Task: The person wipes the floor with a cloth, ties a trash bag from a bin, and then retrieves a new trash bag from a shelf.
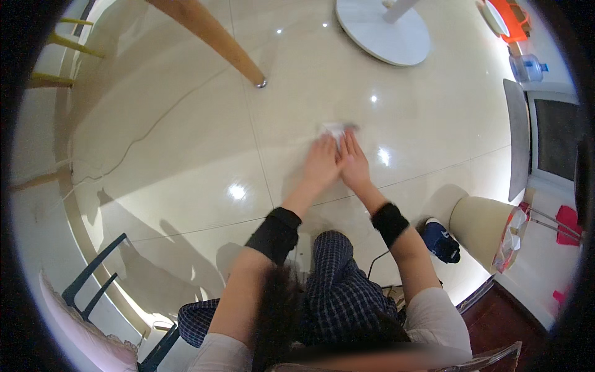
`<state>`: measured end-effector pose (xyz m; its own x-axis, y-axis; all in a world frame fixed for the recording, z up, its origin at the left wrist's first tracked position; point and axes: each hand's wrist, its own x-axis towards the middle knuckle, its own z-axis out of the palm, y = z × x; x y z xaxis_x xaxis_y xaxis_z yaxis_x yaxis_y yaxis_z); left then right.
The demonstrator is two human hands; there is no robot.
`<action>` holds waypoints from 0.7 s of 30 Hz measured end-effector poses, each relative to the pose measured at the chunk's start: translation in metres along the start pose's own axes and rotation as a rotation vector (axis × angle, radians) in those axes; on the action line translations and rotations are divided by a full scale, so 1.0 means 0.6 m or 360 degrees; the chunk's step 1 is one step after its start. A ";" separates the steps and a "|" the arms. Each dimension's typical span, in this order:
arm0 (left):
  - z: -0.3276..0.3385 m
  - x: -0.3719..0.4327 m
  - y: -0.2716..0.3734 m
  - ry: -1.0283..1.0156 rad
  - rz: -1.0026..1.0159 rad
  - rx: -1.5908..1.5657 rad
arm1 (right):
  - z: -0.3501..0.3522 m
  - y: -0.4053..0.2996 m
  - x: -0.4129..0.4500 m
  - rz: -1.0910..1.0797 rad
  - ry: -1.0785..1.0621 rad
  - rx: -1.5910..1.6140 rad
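Note:
Low over the tiled floor, both my hands are side by side with fingers pointing away from me. My left hand (pixel 320 159) and my right hand (pixel 355 163) meet at the thumbs. Under and between their fingertips is a small white tissue or cloth (pixel 332 126), blurred, with a dark patch at its right end. My fingers hide most of it, and whether it is pressed on the floor or held just above is unclear. A black band (pixel 276 235) wraps my left wrist, another black band (pixel 389 223) my right.
A wooden leg (pixel 223 46) and a round white pedestal base (pixel 383 32) stand ahead. A thin cable (pixel 153 130) crosses the floor at left. To the right are a dark blue shoe (pixel 440 239), a lined waste bin (pixel 479 230) and a water bottle (pixel 527 69). A dark-legged chair (pixel 88 279) is lower left.

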<state>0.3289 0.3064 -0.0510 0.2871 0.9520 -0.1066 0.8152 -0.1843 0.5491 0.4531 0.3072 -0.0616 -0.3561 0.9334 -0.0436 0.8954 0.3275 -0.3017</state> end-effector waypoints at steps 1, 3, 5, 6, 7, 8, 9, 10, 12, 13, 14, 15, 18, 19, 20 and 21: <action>0.027 -0.016 0.028 0.0021 0.0095 0.0010 | -0.018 0.017 -0.055 0.0049 -0.0059 0.0027; 0.080 -0.062 0.072 -0.0222 0.0177 -0.0096 | -0.032 0.046 -0.179 0.0012 -0.0204 0.0124; 0.080 -0.127 0.137 -0.0701 0.0157 -0.0328 | -0.058 0.065 -0.304 0.0129 -0.0415 -0.0038; 0.101 -0.162 0.151 -0.0831 0.0326 -0.0217 | -0.068 0.066 -0.346 0.0225 -0.0485 -0.0050; 0.123 -0.189 0.163 -0.0958 0.0489 -0.0108 | -0.065 0.078 -0.381 0.0185 -0.0371 -0.0077; 0.133 -0.204 0.169 -0.0942 0.0447 -0.0091 | -0.067 0.078 -0.389 0.0182 -0.0298 -0.0008; 0.137 -0.214 0.182 -0.0781 0.0453 -0.0144 | -0.066 0.080 -0.386 0.0177 -0.0303 0.0001; 0.143 -0.216 0.189 -0.0618 0.0453 -0.0195 | -0.062 0.085 -0.376 0.0311 -0.0164 0.0109; 0.146 -0.191 0.189 -0.0528 0.0362 -0.0129 | -0.051 0.092 -0.322 0.0553 0.0040 0.0169; 0.139 -0.168 0.177 -0.0431 0.0288 -0.0058 | -0.046 0.094 -0.277 0.0465 0.0127 0.0184; 0.132 -0.144 0.161 -0.0339 0.0206 0.0012 | -0.046 0.091 -0.228 0.0384 0.0207 0.0140; 0.123 -0.121 0.136 -0.0251 0.0107 0.0095 | -0.042 0.080 -0.173 0.0293 0.0206 0.0207; 0.048 -0.063 0.046 0.0039 -0.0066 0.0211 | -0.003 0.051 -0.018 0.0061 0.0240 0.0214; 0.016 -0.057 0.005 0.0080 -0.0145 0.0244 | -0.003 0.005 0.037 0.0066 0.0174 0.0318; -0.015 -0.050 -0.026 0.0080 -0.0228 0.0343 | -0.005 -0.039 0.086 0.0086 0.0108 0.0405; -0.046 -0.048 -0.052 0.0081 -0.0303 0.0441 | 0.010 -0.070 0.128 -0.0060 0.0195 0.0418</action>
<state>0.2812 0.2915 -0.0424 0.0966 0.9854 -0.1400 0.9595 -0.0548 0.2764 0.3863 0.3643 -0.0578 -0.3383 0.9374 0.0831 0.7767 0.3280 -0.5377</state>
